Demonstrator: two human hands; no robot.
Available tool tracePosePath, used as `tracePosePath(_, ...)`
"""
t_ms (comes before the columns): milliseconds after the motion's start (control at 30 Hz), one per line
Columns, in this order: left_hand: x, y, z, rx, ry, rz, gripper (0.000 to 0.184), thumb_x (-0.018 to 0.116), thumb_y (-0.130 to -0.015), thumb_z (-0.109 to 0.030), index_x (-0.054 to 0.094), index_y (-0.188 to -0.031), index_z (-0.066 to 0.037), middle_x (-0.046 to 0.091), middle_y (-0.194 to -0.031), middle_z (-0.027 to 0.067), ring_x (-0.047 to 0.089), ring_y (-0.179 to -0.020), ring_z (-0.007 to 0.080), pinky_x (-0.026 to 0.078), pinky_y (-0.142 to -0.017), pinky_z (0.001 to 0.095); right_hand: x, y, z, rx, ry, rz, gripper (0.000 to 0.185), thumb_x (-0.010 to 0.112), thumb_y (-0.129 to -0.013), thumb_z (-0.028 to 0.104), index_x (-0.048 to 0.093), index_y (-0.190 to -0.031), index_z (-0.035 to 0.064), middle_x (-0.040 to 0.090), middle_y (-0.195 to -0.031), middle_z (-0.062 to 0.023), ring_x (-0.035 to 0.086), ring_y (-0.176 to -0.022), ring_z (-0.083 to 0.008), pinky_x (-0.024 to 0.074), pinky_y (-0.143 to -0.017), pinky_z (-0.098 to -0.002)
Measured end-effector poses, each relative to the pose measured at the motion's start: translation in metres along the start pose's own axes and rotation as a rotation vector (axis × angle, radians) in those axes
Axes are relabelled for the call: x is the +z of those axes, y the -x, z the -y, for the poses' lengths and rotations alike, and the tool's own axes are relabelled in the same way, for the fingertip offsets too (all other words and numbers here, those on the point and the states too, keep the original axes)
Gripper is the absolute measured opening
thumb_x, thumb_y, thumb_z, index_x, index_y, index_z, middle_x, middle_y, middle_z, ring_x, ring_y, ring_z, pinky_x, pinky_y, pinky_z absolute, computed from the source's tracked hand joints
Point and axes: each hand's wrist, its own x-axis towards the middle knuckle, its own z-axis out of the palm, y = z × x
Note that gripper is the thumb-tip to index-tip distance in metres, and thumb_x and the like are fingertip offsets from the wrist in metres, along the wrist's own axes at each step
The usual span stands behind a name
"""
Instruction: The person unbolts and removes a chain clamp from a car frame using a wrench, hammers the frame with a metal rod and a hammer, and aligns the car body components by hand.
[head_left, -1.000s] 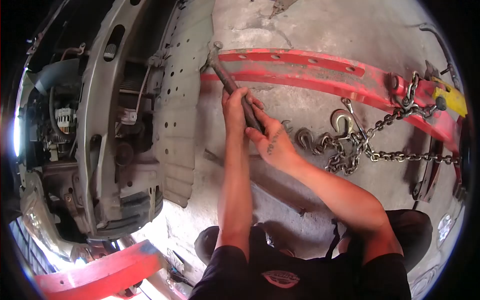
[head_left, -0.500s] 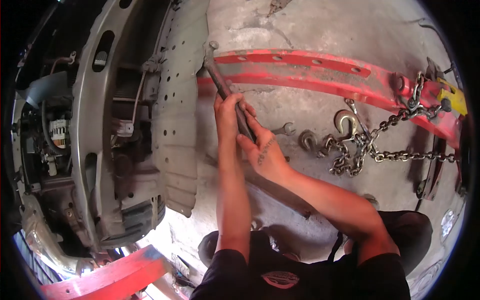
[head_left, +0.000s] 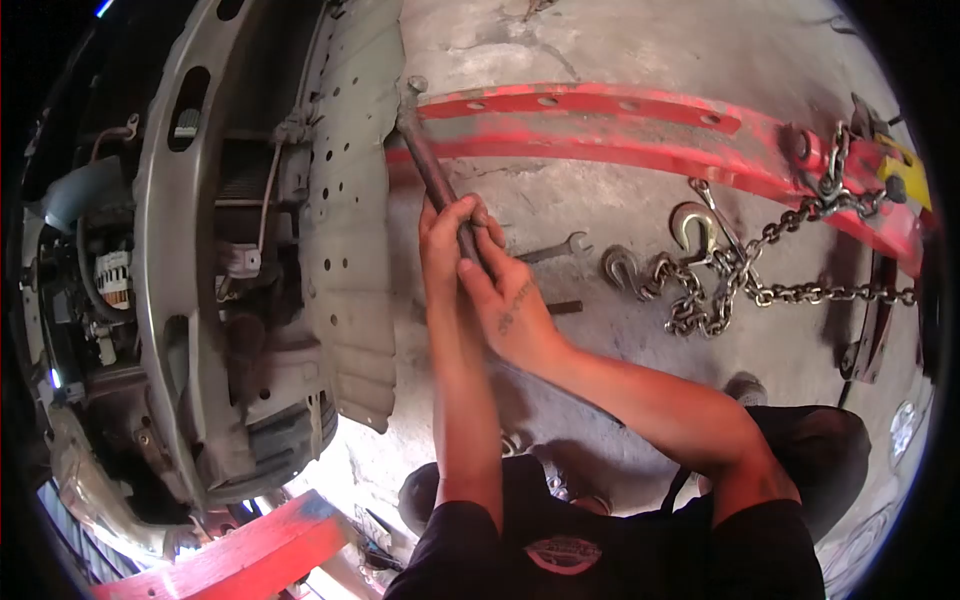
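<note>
Both of my hands are wrapped round the dark handle of a hammer (head_left: 430, 172), which slants up and left. Its worn metal head is beside the edge of a pale, perforated metal panel (head_left: 350, 210); I cannot tell whether they touch. My left hand (head_left: 452, 232) grips higher on the handle. Just below it, my right hand (head_left: 508, 295) closes round the lower part, hiding the handle's end. An open-end wrench (head_left: 560, 248) lies on the concrete floor to the right of my hands.
A red steel beam (head_left: 600, 135) crosses the floor beyond my hands. A chain (head_left: 790, 293) with hooks (head_left: 692, 225) lies at the right, near a yellow part (head_left: 905, 170). The stripped vehicle front (head_left: 180, 250) stands at left, above another red beam (head_left: 240, 555).
The hammer and both hands have shifted slightly left, with the grip unchanged. More of the wrench on the floor shows now. The whole view has shifted a little.
</note>
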Motion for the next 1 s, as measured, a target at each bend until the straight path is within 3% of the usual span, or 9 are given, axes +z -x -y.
tracePosePath(100, -0.005, 0.008, 0.000, -0.046, -0.034, -0.044, 0.014, 0.061, -0.090, -0.017, 0.053, -0.089, -0.006, 0.055, -0.075, 0.0033, 0.058, -0.059, 0.0177, 0.045, -0.052, 0.0290, 0.008, 0.001, -0.008, 0.023, -0.009, -0.027, 0.047, 0.048, -0.100, 0.013, 0.041, -0.141, -0.0104, 0.060, -0.128, -0.0261, 0.057, -0.124, -0.0310, 0.0434, -0.101, -0.0353)
tracePosePath(267, 0.002, 0.013, -0.023, 0.001, -0.058, -0.037, 0.014, 0.062, -0.090, -0.018, 0.054, -0.092, -0.006, 0.057, -0.076, 0.0036, 0.059, -0.066, 0.0169, 0.047, -0.056, 0.0278, 0.016, -0.008, 0.003, -0.120, -0.047, -0.058, 0.047, 0.049, -0.098, 0.016, 0.043, -0.139, -0.0069, 0.064, -0.103, -0.0348, 0.062, -0.098, -0.0510, 0.0495, -0.083, -0.0479)
tracePosePath(333, 0.009, 0.013, -0.018, 0.057, 0.044, -0.027, 0.015, 0.062, -0.090, -0.017, 0.053, -0.093, -0.006, 0.058, -0.078, 0.0061, 0.059, -0.063, 0.0176, 0.048, -0.054, 0.0298, 0.011, -0.012, 0.006, -0.174, -0.043, -0.038, 0.046, 0.049, -0.098, 0.015, 0.045, -0.137, -0.0080, 0.063, -0.110, -0.0350, 0.061, -0.105, -0.0500, 0.0488, -0.088, -0.0470)
tracePosePath(433, 0.018, 0.008, -0.007, 0.086, 0.083, -0.013, 0.015, 0.063, -0.089, -0.015, 0.052, -0.095, -0.007, 0.059, -0.081, 0.0076, 0.060, -0.063, 0.0174, 0.049, -0.054, 0.0305, -0.004, -0.018, 0.001, -0.092, -0.057, -0.006, 0.046, 0.050, -0.101, 0.016, 0.046, -0.139, -0.0095, 0.062, -0.126, -0.0224, 0.058, -0.119, -0.0238, 0.0441, -0.099, -0.0321)
tracePosePath(533, 0.017, 0.002, -0.002, 0.057, 0.110, -0.017, 0.015, 0.063, -0.088, -0.012, 0.052, -0.096, -0.007, 0.058, -0.081, 0.0075, 0.060, -0.064, 0.0175, 0.051, -0.057, 0.0304, -0.011, -0.017, 0.006, -0.080, -0.080, -0.015, 0.047, 0.051, -0.101, 0.017, 0.046, -0.140, -0.0080, 0.062, -0.126, -0.0206, 0.056, -0.120, -0.0237, 0.0424, -0.103, -0.0337)
tracePosePath(600, 0.016, -0.012, -0.003, 0.051, 0.098, -0.040, 0.015, 0.063, -0.087, -0.010, 0.052, -0.097, -0.007, 0.058, -0.080, 0.0073, 0.059, -0.064, 0.0179, 0.051, -0.058, 0.0308, -0.009, -0.034, -0.027, -0.330, 0.188, -0.106, 0.047, 0.051, -0.101, 0.018, 0.046, -0.142, -0.0056, 0.066, -0.112, -0.0166, 0.062, -0.101, -0.0211, 0.0483, -0.090, -0.0324)
tracePosePath(700, 0.022, -0.032, 0.003, 0.064, 0.038, -0.078, 0.016, 0.062, -0.087, -0.009, 0.051, -0.099, -0.006, 0.058, -0.079, 0.0070, 0.059, -0.064, 0.0186, 0.052, -0.057, 0.0319, -0.035, -0.038, -0.005, -0.109, 0.095, 0.027, 0.048, 0.051, -0.101, 0.019, 0.045, -0.145, -0.0020, 0.063, -0.088, -0.0093, 0.059, -0.069, -0.0153, 0.0477, -0.063, -0.0301)
tracePosePath(800, 0.039, -0.015, -0.003, 0.102, 0.125, -0.132, 0.013, 0.060, -0.089, -0.010, 0.051, -0.098, -0.007, 0.058, -0.079, 0.0075, 0.061, -0.066, 0.0194, 0.051, -0.058, 0.0334, -0.037, -0.040, -0.002, 0.042, 0.025, 0.097, 0.049, 0.050, -0.102, 0.020, 0.044, -0.147, 0.0013, 0.054, -0.071, -0.0021, 0.043, -0.046, -0.0098, 0.0342, -0.042, -0.0287)
tracePosePath(1000, 0.042, 0.003, 0.010, 0.046, 0.231, -0.083, 0.015, 0.060, -0.093, -0.017, 0.055, -0.102, -0.006, 0.059, -0.084, 0.0067, 0.062, -0.073, 0.0190, 0.052, -0.064, 0.0329, -0.045, -0.037, 0.026, 0.109, -0.076, 0.131, 0.046, 0.048, -0.103, 0.018, 0.045, -0.145, 0.0021, 0.051, -0.065, -0.0009, 0.041, -0.042, -0.0088, 0.0312, -0.039, -0.0290)
